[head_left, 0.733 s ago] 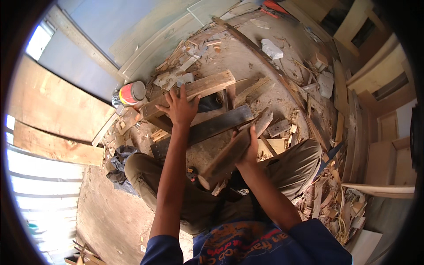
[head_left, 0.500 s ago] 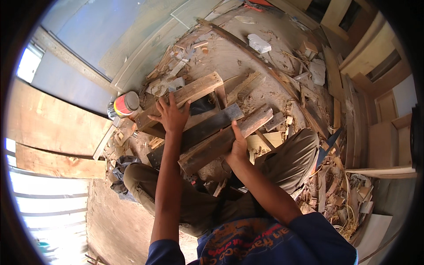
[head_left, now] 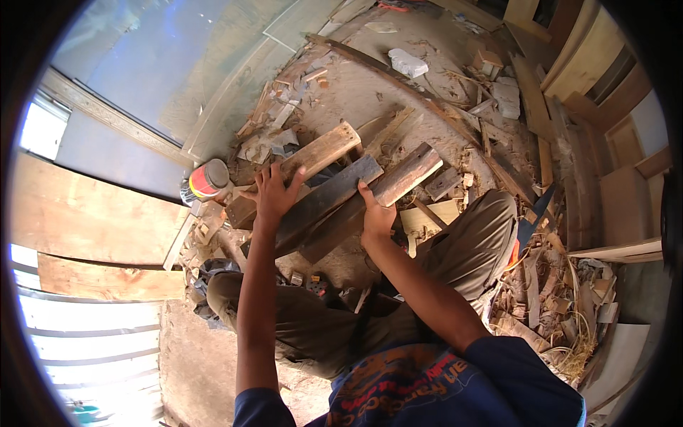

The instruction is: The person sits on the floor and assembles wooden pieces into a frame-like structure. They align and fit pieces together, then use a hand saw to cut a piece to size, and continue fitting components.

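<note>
"Three timbers, side by side. First entry, the brown plank (head_left: 409,176): position and hold?"

"Nearest the body, slanting up to the right, just beside the dark plank (head_left: 331,186). Support underneath: cannot tell. Right grip (head_left: 377,219): closed on its near edge around mid-length, thumb uppermost, other fingers mostly hidden."

"Handling?"

"Judged solid wood: stiff, fairly heavy, not fragile. Dry-looking face, so little slip expected. Best hold: about mid-length, for balance, kept off the raw pale edge, which may splinter."

"Left grip (head_left: 272,193)?"

"Fingers spread wide, palm down over the pale beam (head_left: 324,151). Pressure applied: cannot tell."

"Materials and shapes?"

"Brown plank: long, rectangular, weathered, rough along one edge. Dark plank: straight, flat-faced, greyish black. Pale beam: squared, worn, blunt at the far end."

"Surroundings?"

"One can (head_left: 208,179), cylindrical, red-banded, left of the beam. One white lump (head_left: 408,62), irregular, well apart. Assorted scraps (head_left: 532,292), jagged wood mixed with curled shavings, beyond the right knee. Floor (head_left: 196,349): tan, dusty, matt."
</note>
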Tool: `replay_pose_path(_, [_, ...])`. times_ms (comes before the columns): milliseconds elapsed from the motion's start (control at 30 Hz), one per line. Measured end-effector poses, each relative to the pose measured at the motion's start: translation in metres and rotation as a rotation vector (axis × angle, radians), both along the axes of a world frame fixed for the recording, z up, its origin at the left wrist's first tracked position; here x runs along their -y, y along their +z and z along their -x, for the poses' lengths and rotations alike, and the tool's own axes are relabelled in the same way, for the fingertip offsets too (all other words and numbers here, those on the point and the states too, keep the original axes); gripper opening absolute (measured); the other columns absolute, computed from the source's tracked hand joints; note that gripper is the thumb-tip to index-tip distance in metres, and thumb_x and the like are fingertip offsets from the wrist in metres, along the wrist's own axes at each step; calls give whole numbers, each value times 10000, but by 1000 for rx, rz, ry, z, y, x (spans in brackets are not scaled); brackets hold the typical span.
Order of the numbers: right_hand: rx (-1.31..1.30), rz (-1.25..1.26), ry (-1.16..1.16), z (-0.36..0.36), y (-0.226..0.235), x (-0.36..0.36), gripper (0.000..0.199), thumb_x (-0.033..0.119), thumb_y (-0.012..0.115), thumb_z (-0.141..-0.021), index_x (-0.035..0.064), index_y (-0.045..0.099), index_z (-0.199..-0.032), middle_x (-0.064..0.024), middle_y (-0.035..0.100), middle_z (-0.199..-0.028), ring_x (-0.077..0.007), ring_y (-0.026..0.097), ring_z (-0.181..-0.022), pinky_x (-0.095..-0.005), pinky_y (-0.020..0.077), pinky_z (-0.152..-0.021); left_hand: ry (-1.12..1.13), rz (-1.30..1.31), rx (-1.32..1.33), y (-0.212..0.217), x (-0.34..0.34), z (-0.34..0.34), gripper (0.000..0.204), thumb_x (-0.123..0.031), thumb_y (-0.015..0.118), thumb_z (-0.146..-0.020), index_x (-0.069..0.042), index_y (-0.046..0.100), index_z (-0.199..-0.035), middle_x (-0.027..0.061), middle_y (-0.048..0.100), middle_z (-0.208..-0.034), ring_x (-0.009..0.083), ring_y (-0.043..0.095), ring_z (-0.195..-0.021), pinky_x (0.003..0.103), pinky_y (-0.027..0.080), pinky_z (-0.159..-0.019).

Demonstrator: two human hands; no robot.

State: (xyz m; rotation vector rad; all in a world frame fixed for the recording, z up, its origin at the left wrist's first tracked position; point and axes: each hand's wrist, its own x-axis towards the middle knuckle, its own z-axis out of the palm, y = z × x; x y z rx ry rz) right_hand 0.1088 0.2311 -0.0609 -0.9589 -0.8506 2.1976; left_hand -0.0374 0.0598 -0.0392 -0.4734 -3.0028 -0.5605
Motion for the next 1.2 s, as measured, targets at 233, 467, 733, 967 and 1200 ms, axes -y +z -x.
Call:
replay_pose_path(233, [63,-35,0,1,0,-1,744,239,908,-739,-22,552,-1337,-73,616,-1259,-216,567,-1106,-353,434,-971,-140,-19,-62,-6,14,3,950,-716,634,-832,-107,366,-1510,242,410,-1501,462,329,-1415,842,153,-1017])
replay_pose_path(467, [-107,23,57,-66,-36,-13,555,57,830,-810,-7,563,-1292,-60,604,-1234,-182,566,-1136,-309,424,-1011,-112,119,-64,9,20,14,856,-683,665,-825,-144,427,-1446,193,508,-1429,386,451,-1361,821,209,-1028])
replay_pose_path(733, [5,53,101,-109,-50,-24,563,162,820,-859,44,535,-1330,-54,606,-1208,-203,580,-1116,-349,463,-973,-57,105,-35,4,20,54,930,-704,761,-707,-77,469,-1328,229,579,-1336,398,530,-1286,757,279,-1042])
replay_pose_path(967, [-118,366,271,-112,-45,-30,553,449,774,-873,101,577,-1256,-77,643,-1116,-245,641,-983,-408,542,-877,-105,142,51,44,-3,40,1004,-677,850,-581,40,495,-1187,252,718,-982,411,701,-990,477,548,-880])
replay_pose_path(1200, [-106,497,216,-86,-33,-21,482,516,781,-835,128,609,-1064,-32,622,-924,-191,627,-827,-352,547,-776,17,2,-141,60,53,34,916,-658,852,-611,24,525,-1128,258,711,-940,409,707,-941,489,549,-829])
